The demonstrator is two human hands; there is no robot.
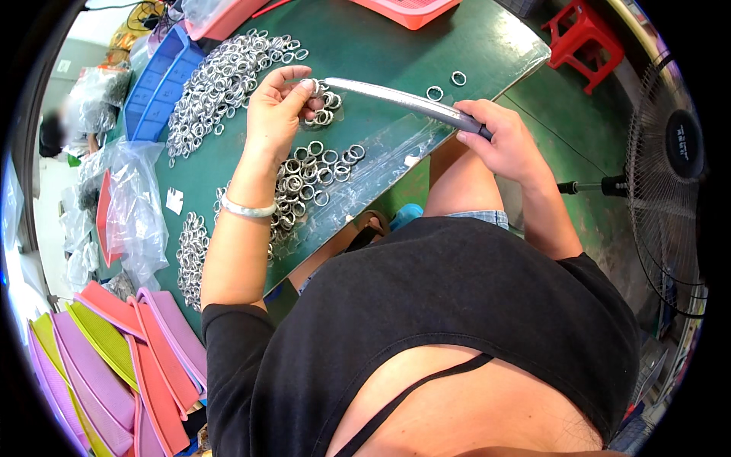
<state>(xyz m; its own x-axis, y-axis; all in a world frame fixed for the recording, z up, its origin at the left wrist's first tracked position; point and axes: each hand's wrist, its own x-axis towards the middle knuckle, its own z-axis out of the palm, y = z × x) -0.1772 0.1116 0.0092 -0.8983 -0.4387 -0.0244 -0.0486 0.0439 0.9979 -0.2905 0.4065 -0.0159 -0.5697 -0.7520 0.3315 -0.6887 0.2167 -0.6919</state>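
Note:
My right hand grips the dark handle of a tapered ring mandrel, a shiny metal rod pointing left across the table corner. At its thin tip, my left hand pinches a small silver ring between thumb and fingers. Whether the ring is around the tip or just beside it, I cannot tell. More rings show just beneath my left fingers, and whether these are held or lying there is unclear. A loose pile of silver rings lies near my left wrist, by the table edge.
A large heap of rings covers the far left of the green table, beside a blue divided bin. Two single rings lie near the right corner. Colourful baskets stack at lower left; a fan and red stool stand right.

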